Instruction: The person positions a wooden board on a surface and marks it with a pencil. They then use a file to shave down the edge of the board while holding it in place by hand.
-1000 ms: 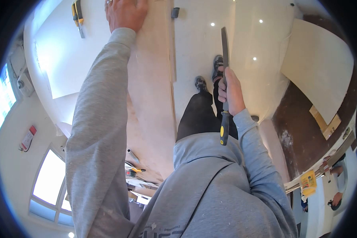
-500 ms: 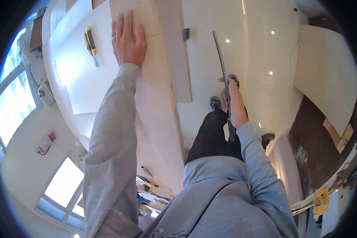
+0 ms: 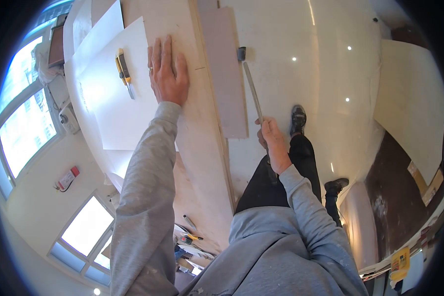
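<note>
Above a glossy pale floor, the left hand (image 3: pixel 168 74) presses flat and open on the wooden worktop (image 3: pixel 202 128) beside a yellow utility knife (image 3: pixel 123 69), while the right hand (image 3: pixel 272 143), its grip closed, angles a long narrow-bladed tool (image 3: pixel 253 93) toward the worktop's edge.

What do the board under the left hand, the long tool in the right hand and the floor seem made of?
Board: pale wood, probably plywood; matte, faint grain, left hand flat on it. Long tool: thin grey metal blade, dull sheen, gripped by right hand. Floor: glossy tile or polished stone; it shows sharp light reflections.
</note>
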`<action>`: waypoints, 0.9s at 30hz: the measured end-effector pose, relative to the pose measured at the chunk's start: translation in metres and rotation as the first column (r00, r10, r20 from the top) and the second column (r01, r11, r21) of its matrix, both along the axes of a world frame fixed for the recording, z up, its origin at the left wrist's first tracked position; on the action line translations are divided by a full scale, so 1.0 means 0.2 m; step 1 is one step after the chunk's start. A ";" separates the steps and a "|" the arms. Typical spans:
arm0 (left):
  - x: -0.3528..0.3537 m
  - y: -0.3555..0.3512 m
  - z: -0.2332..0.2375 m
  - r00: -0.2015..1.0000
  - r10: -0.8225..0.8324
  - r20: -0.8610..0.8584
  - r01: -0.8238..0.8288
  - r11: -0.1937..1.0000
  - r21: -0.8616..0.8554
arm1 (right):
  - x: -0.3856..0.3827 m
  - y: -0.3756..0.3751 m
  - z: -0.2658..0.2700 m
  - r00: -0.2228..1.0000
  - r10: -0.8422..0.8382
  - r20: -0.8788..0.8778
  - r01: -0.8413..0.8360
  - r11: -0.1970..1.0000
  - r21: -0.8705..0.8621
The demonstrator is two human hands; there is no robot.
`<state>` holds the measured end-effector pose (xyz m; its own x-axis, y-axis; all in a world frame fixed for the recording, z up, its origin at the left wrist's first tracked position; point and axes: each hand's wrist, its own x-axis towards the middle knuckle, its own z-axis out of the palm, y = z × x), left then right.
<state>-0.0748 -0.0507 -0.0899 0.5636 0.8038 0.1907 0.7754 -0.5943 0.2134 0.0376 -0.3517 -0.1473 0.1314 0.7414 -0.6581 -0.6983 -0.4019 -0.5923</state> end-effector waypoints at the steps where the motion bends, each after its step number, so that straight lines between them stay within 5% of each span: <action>1: -0.01 -0.01 0.00 1.000 0.005 -0.009 -0.005 1.000 -0.004 | -0.01 0.01 0.01 0.999 0.005 -0.038 -0.005 1.000 0.009; 7: 0.02 -0.02 0.03 0.999 -0.001 -0.043 0.002 1.000 0.006 | -0.26 0.09 -0.10 0.986 -0.071 -0.151 0.085 0.992 0.094; 16: 0.04 -0.01 0.05 0.998 0.003 -0.060 -0.006 0.999 -0.043 | -0.44 0.24 -0.19 0.998 0.050 0.045 -0.058 0.981 0.185; 22: 0.05 0.00 0.07 0.998 0.003 -0.056 -0.007 0.998 -0.061 | -0.33 0.31 -0.22 0.994 0.094 0.058 -0.103 0.978 0.183; 27: 0.05 0.00 0.08 0.998 0.013 -0.069 -0.018 0.997 -0.079 | -0.15 0.73 -0.22 0.987 -0.068 0.145 0.044 0.986 0.160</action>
<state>-0.0644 -0.0509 -0.0748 0.5606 0.8235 0.0876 0.7987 -0.5655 0.2057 0.0068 -0.2060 -0.1916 0.2634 0.8218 -0.5053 -0.6162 -0.2596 -0.7435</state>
